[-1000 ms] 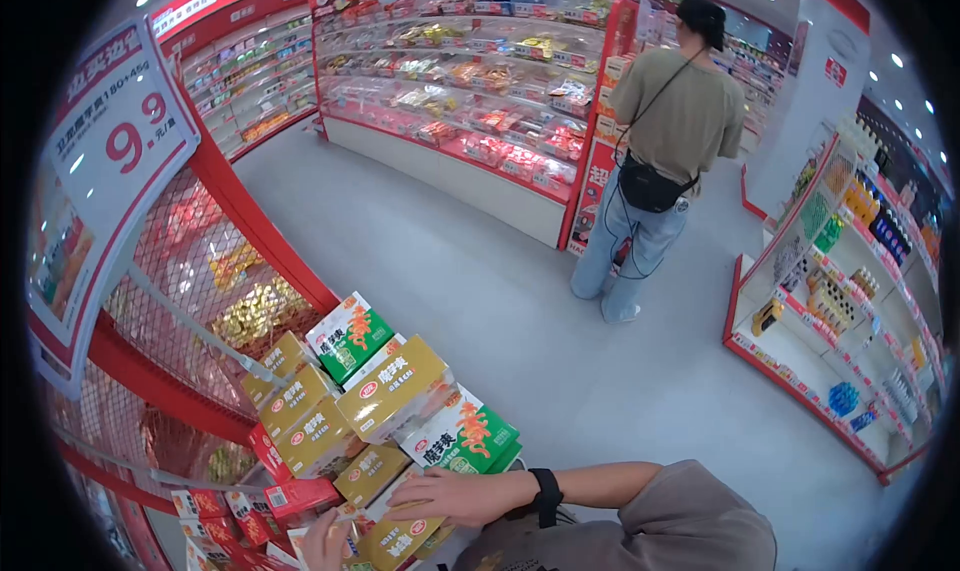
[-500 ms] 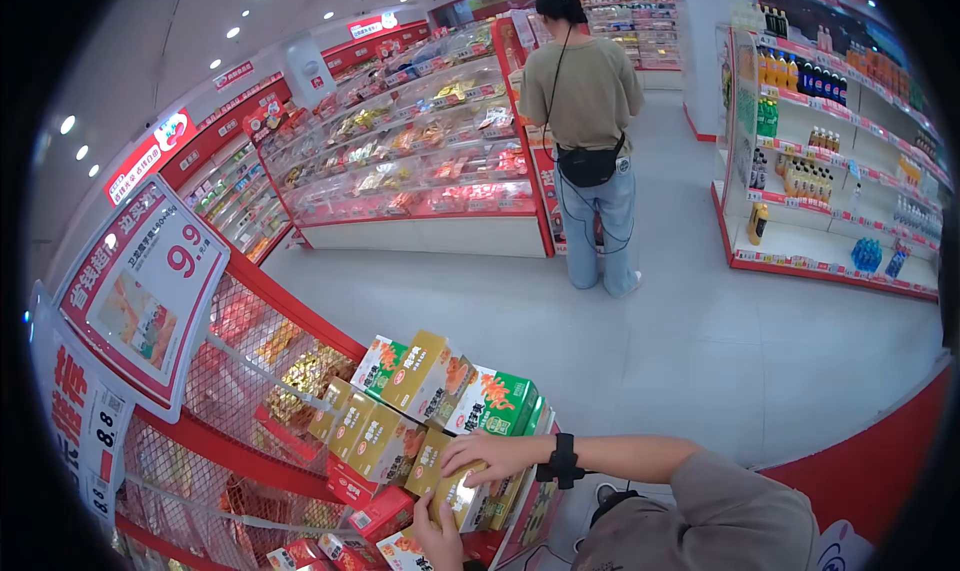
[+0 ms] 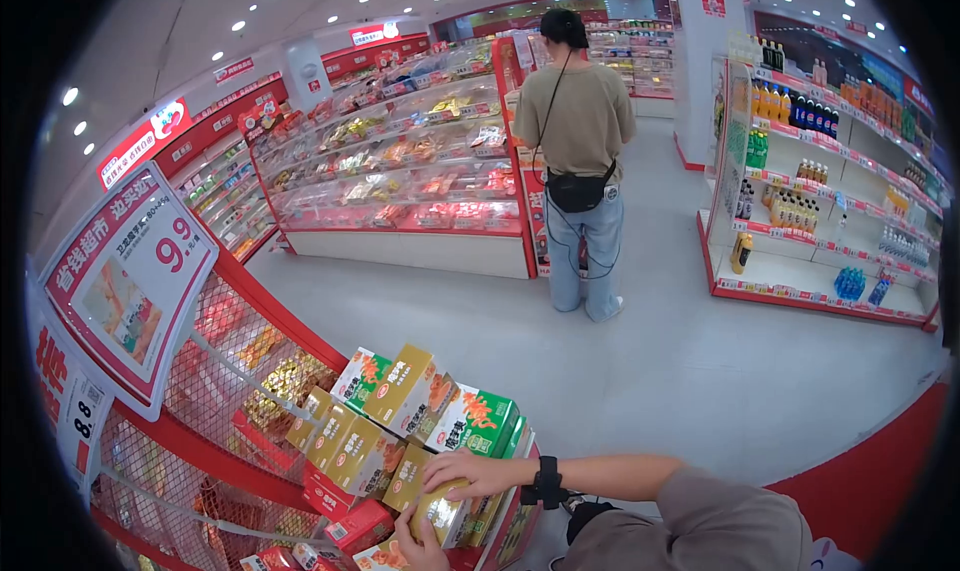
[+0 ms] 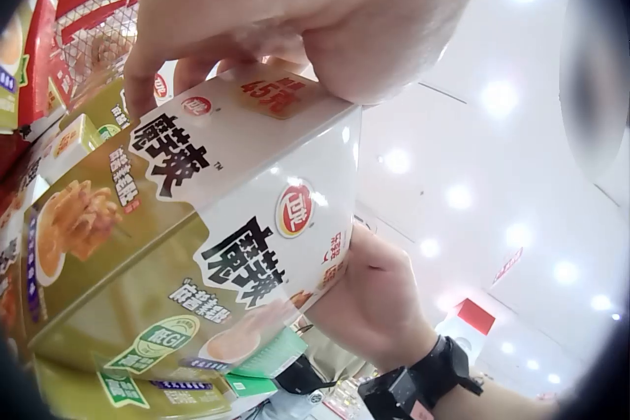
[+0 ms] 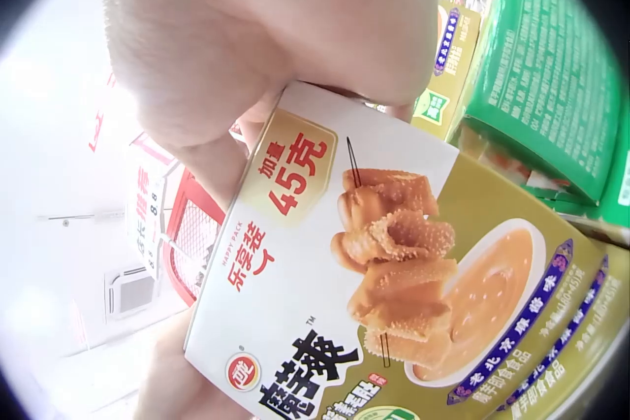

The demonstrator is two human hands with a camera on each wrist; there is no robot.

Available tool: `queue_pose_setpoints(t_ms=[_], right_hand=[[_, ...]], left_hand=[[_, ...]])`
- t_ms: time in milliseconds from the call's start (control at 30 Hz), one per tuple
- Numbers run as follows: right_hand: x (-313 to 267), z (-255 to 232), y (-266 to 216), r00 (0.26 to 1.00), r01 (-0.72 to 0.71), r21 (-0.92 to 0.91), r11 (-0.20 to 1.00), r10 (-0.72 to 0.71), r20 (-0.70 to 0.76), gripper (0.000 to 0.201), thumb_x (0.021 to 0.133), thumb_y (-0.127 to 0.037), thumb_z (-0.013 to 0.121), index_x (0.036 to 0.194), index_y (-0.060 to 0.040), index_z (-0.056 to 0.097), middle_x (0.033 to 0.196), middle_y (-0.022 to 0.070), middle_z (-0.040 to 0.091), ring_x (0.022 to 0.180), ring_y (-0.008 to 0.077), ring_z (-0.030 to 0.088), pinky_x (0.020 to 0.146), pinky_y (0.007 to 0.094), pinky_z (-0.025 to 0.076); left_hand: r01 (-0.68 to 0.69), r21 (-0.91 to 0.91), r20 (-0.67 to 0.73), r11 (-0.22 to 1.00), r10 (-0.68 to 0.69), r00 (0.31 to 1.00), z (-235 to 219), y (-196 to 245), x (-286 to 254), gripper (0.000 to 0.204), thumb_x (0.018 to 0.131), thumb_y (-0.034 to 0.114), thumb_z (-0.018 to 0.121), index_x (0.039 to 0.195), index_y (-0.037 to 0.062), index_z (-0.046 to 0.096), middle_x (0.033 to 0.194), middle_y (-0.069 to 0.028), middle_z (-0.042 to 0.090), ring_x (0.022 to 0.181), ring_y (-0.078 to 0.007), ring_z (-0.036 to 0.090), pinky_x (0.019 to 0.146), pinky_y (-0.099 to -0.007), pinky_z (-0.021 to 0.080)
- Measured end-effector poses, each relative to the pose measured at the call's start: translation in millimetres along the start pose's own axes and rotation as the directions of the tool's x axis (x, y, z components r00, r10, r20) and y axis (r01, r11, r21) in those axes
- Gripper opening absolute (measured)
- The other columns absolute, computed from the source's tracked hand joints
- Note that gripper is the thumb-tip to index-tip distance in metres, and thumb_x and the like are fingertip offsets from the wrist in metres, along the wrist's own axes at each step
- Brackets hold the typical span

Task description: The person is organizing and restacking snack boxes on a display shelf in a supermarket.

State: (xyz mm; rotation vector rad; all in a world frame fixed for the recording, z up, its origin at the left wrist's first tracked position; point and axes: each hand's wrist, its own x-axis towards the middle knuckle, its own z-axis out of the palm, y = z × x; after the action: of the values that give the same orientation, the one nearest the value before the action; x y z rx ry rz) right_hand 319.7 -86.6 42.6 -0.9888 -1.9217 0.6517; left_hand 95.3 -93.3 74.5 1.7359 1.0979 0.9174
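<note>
Both hands hold one gold and white snack box with Chinese lettering at the near end of a piled display. In the head view my left hand grips its near left side. My right hand lies over its top and far side, fingers bent. The left wrist view shows the left hand curled over one edge of the box, with the right hand on the opposite end. A picture of skewered food covers the panel facing the right wrist camera. Some fingertips are hidden behind the box.
More gold boxes and green-white boxes stand stacked just beyond the hands. A red-framed mesh rack with a price sign is at left. Ahead, a person stands by snack shelves; a drinks shelf is at right.
The head view has swung up and to the right since one second ago. My left hand has come in from the lower left onto the box's side; the right hand stays on top.
</note>
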Motion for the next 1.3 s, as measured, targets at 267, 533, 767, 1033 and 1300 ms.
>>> queue_pose_setpoints(t_ms=[267,533,767,1033,1300], right_hand=[[5,-24,-25,0.989,0.007,-0.086,0.996,0.006,0.15,0.041,0.094,-0.033,0.059,0.128,-0.0121,0.059,0.134,0.0062,0.052,0.129,0.023,0.044,0.102,0.0429,0.029],[30,-53,-24,0.945,0.135,-0.122,0.983,-0.091,0.313,0.05,0.091,-0.031,0.063,0.134,-0.0073,0.053,0.133,0.0103,0.055,0.123,0.025,0.05,0.098,0.0432,0.034],[48,-80,-36,0.957,0.191,-0.056,0.98,-0.173,0.234,0.049,0.088,-0.028,0.068,0.13,-0.0056,0.056,0.128,0.009,0.059,0.117,0.0241,0.055,0.094,0.0414,0.039],[35,-37,-30,0.921,0.255,-0.231,0.939,-0.163,0.354,0.049,0.093,-0.037,0.06,0.132,-0.0074,0.053,0.126,0.0093,0.057,0.118,0.0239,0.053,0.101,0.0438,0.036],[25,-32,-24,0.927,0.238,-0.212,0.948,-0.157,0.34,0.061,0.092,-0.046,0.058,0.141,-0.0114,0.046,0.129,0.0103,0.054,0.114,0.0263,0.053,0.101,0.045,0.034]], left_hand=[[0.073,-0.097,-0.136,0.993,-0.086,0.987,5,11,0,0.025,0.087,0.007,0.061,0.11,-0.0037,0.061,0.112,-0.0122,0.061,0.106,-0.02,0.055,0.096,-0.0321,0.04],[0.112,-0.33,-0.208,0.937,-0.188,0.96,16,-10,1,0.021,0.089,0.008,0.059,0.108,-0.0027,0.061,0.11,-0.0117,0.064,0.105,-0.0196,0.057,0.096,-0.0318,0.042],[0.106,-0.391,-0.2,0.914,-0.196,0.96,17,-10,-1,0.021,0.089,0.008,0.059,0.107,-0.0024,0.061,0.111,-0.0144,0.063,0.107,-0.022,0.057,0.098,-0.0351,0.041],[0.098,-0.252,-0.17,0.963,-0.143,0.975,12,-10,-1,0.025,0.088,0.006,0.061,0.112,-0.002,0.063,0.114,-0.0141,0.064,0.109,-0.0219,0.057,0.1,-0.0347,0.04],[0.138,-0.181,-0.101,0.974,-0.158,0.982,6,-12,0,0.028,0.088,0.01,0.059,0.112,-0.0032,0.058,0.116,-0.0155,0.06,0.113,-0.0248,0.054,0.102,-0.0363,0.038]])
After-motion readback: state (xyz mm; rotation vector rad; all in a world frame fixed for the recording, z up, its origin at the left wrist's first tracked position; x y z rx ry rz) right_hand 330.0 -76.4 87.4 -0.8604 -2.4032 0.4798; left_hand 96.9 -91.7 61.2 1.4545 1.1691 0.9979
